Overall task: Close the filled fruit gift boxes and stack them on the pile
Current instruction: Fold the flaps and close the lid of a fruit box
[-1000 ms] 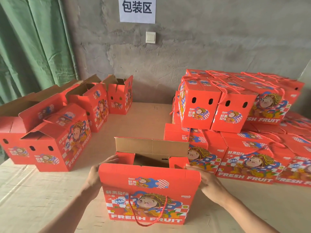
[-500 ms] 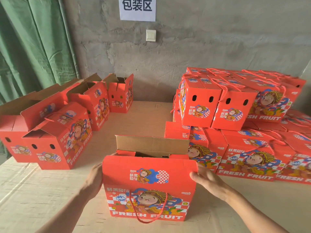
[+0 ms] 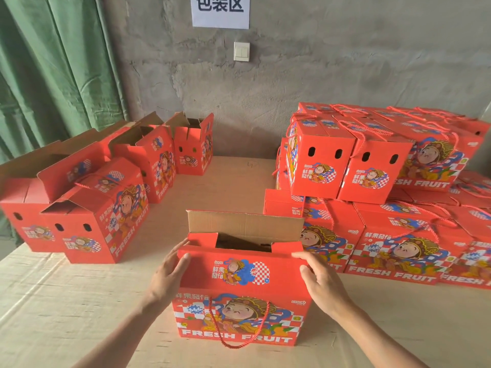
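Pale wood desk (image 3: 53, 301). At 6 o'clock the gift box (image 3: 239, 293) stands upright, printed face toward the camera, long axis 9-to-3. Left hand (image 3: 170, 274) and right hand (image 3: 322, 280) press the top corners of its folded front flap — each grip apart, fingers straight. Rear flap (image 3: 244, 224) stands up; contents in the gap too dark to tell. Open boxes (image 3: 106, 208) at 10 o'clock, closed pile (image 3: 385, 195) at 2. Beyond — concrete wall (image 3: 318, 62), green curtain (image 3: 53, 62) at 10, paper sign (image 3: 220, 10) and switch (image 3: 241, 51) at 12.

Pale plywood table (image 3: 225, 187) carried red fruit boxes: open-flapped group (image 3: 106, 221) at left, one half-closed box (image 3: 239, 301) front centre, and a closed pile (image 3: 398, 248) at right.
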{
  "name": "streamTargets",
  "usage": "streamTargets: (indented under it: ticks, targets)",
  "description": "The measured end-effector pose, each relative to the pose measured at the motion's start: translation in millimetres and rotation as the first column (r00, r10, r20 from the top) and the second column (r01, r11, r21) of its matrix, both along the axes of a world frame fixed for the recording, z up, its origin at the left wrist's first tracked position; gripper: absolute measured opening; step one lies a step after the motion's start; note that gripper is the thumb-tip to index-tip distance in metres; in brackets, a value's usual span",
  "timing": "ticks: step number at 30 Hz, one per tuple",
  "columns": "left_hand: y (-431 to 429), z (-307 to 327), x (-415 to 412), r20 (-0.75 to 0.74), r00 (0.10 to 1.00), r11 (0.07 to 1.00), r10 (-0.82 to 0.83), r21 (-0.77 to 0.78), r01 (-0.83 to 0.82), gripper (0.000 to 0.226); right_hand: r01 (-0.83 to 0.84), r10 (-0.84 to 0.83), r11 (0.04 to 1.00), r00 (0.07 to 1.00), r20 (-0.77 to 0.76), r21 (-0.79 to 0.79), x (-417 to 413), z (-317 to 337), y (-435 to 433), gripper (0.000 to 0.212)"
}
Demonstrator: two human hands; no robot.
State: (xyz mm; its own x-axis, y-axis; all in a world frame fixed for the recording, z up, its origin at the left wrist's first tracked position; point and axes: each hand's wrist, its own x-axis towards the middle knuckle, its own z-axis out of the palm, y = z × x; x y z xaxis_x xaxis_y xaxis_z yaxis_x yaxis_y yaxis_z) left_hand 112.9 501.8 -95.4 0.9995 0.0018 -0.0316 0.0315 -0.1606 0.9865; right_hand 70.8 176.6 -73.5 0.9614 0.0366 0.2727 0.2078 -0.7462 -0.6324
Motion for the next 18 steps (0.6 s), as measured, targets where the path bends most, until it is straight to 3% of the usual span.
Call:
streamTargets:
  ticks: [4, 6, 8, 9, 12, 14, 18]
  targets:
    - [-1.7, -3.2, -2.3, 0.130, 0.988, 0.985, 0.080, 0.140, -0.098, 0.089, 0.044, -0.043, 0.999, 0.997, 0.061, -0.027, 4.6, -4.9, 5.8, 0.018]
    - [-0.8, -3.8, -1.0, 0.300, 0.951, 0.930, 0.067, 0.326, -0.168, 0.071, 0.088, -0.087, 0.996, 0.993, 0.084, -0.014, 8.6, -4.4, 9.1, 0.018]
    - [-1.3, -1.0, 2.8, 0.496, 0.867, 0.775, -0.046, 0.566, -0.282, 0.033, 0.147, -0.145, 0.989, 0.985, 0.096, -0.012, 14.7, -2.7, 11.7, 0.024]
    - [-3.6, 2.1, 4.7, 0.553, 0.825, 0.693, -0.114, 0.640, -0.333, 0.026, 0.174, -0.170, 0.984, 0.980, 0.105, -0.025, 17.6, -2.1, 13.4, 0.027]
    - [-16.1, 13.4, 4.8, 0.519, 0.836, 0.588, -0.179, 0.738, -0.333, 0.026, 0.222, -0.212, 0.974, 0.965, 0.152, -0.049, 21.6, -1.9, 17.9, 0.028]
    - [-23.7, 17.4, 4.8, 0.449, 0.885, 0.592, -0.120, 0.748, -0.299, 0.035, 0.231, -0.220, 0.972, 0.961, 0.165, -0.050, 21.2, -2.5, 19.5, 0.029]
    - [-28.4, 15.8, 4.7, 0.461, 0.884, 0.616, -0.076, 0.719, -0.322, 0.043, 0.232, -0.221, 0.972, 0.953, 0.206, -0.031, 18.8, -2.1, 20.4, 0.029]
